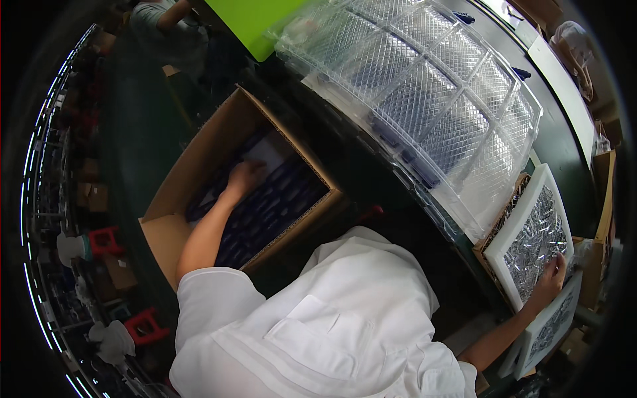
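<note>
My left hand [244,178] is inside a cardboard box [154,229] at left centre. It is over rows of dark blue items [255,222], beside a pale flat patch [267,154]. Its fingers are dim and blurred, so their grip does not show. Far to the right, my right hand [549,278] is at the edge of a white foam tray [499,262], its fingers bent together over a heap of shiny silvery pieces [539,232]. What is between those fingers is too small to make out.
Stacked clear plastic trays [458,93] with a cross-hatched pattern lie at upper right. A bright green panel [255,23] is behind the box. Another foam tray [551,331] leans below the right one. Red stools [146,326] stand at left. Other people are at the far edges.
</note>
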### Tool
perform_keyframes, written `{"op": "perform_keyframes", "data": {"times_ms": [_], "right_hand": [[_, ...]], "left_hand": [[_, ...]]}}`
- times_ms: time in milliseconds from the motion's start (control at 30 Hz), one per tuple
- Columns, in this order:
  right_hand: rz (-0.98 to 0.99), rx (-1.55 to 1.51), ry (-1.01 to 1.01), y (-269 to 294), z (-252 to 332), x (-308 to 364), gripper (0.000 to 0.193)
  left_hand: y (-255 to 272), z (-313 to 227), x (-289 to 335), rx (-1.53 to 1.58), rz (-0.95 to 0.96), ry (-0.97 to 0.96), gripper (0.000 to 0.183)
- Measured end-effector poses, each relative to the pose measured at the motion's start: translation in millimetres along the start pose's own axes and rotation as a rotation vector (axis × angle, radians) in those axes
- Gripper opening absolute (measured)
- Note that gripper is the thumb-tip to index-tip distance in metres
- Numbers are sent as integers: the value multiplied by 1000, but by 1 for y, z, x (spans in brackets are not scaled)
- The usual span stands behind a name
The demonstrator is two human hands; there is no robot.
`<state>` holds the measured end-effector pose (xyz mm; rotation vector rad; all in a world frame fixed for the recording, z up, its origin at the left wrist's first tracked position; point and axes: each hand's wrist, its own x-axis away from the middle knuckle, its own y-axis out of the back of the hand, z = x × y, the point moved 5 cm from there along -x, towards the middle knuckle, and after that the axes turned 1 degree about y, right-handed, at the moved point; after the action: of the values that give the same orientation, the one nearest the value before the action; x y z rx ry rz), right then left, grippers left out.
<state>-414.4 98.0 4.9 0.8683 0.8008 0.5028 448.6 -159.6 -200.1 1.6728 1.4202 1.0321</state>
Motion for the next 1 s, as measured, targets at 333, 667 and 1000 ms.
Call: {"op": "perform_keyframes", "data": {"times_ms": [333,667,1000], "right_hand": [[-118,-21,-64,22,32,48,27],[-172,107,183,45,61,65,27],[-274,-54,-18,61,38,103,24]], "left_hand": [[-40,-34,-31,-93,243,-118,40],[-2,10,-85,3,130,-216,34],[4,-23,-64,-550,246,448,37]]}}
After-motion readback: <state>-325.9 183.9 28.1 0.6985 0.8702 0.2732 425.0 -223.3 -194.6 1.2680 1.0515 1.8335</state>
